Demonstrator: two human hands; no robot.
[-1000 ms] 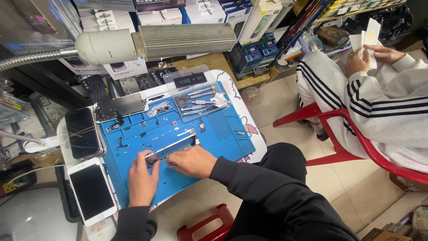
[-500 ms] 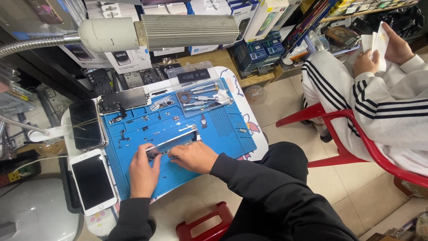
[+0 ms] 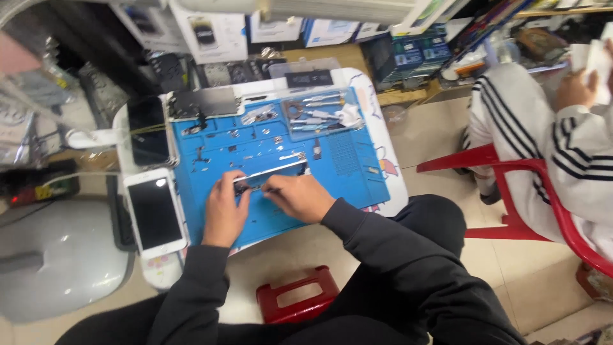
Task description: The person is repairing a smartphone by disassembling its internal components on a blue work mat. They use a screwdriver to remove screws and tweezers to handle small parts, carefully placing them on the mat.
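A blue work mat [image 3: 348,169] covers a small white table [image 3: 393,198]. My left hand [image 3: 223,211] grips the near end of an opened phone body [image 3: 271,172] lying on the mat. Pressed against the phone's edge, my right hand [image 3: 297,197] pinches a thin tool whose tip is hidden by my fingers. Small screws and metal parts [image 3: 255,137] are scattered across the mat above the phone.
A white phone [image 3: 154,213] and a black phone [image 3: 148,131] lie left of the mat. Tweezers and tools [image 3: 316,112] sit in the mat's top tray. A red stool [image 3: 297,297] stands between my knees. A person in a striped jacket [image 3: 562,153] sits on a red chair [image 3: 511,191] at right.
The camera has moved closer and tilted down, so the lamp has left the view. Both hands stay on the phone body, my right hand shifted slightly along its edge.
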